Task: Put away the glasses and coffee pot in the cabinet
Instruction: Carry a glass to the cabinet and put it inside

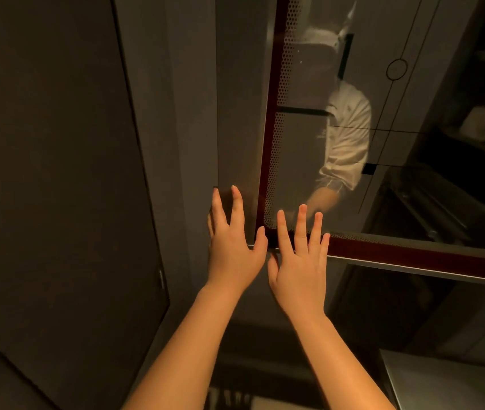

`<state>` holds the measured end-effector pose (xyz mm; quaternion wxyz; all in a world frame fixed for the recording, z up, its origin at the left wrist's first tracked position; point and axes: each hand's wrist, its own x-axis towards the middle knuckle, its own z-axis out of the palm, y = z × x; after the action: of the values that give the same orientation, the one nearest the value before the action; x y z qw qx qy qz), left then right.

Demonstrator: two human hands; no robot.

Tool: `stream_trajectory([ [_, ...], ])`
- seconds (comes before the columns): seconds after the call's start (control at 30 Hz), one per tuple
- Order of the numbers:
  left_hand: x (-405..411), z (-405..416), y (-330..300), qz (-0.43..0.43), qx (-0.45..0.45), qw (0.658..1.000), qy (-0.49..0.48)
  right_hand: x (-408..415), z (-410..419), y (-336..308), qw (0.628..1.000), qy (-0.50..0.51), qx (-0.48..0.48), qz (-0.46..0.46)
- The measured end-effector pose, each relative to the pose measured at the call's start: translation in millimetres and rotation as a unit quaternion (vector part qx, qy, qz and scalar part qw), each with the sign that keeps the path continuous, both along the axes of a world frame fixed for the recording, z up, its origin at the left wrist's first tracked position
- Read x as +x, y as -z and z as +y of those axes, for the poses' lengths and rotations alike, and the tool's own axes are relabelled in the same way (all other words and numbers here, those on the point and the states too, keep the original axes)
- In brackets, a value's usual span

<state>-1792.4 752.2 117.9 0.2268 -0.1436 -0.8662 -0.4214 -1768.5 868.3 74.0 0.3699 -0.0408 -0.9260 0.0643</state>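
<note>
Both my hands are raised against an overhead cabinet. My left hand point(232, 247) lies flat, fingers spread, on the lower corner of a grey cabinet door point(235, 113). My right hand point(300, 255) rests open on the bottom left corner of a reflective glass door point(324, 143) with a dark red frame and a dotted border. Neither hand holds anything. The glass mirrors a person in a white shirt. No glasses or coffee pot show in this view.
A tall dark panel point(58, 173) fills the left side. To the right are dim shelves point(478, 131) with pale items. A grey countertop corner point(448, 380) shows at the bottom right.
</note>
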Motion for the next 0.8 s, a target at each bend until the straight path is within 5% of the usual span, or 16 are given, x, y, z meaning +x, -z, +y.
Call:
stream_trajectory([
  [0.8, -289, 113, 5, 0.023, 0.02, 0.967, 0.252, -222, 71, 2, 0.967, 0.25, -0.042, -0.014],
])
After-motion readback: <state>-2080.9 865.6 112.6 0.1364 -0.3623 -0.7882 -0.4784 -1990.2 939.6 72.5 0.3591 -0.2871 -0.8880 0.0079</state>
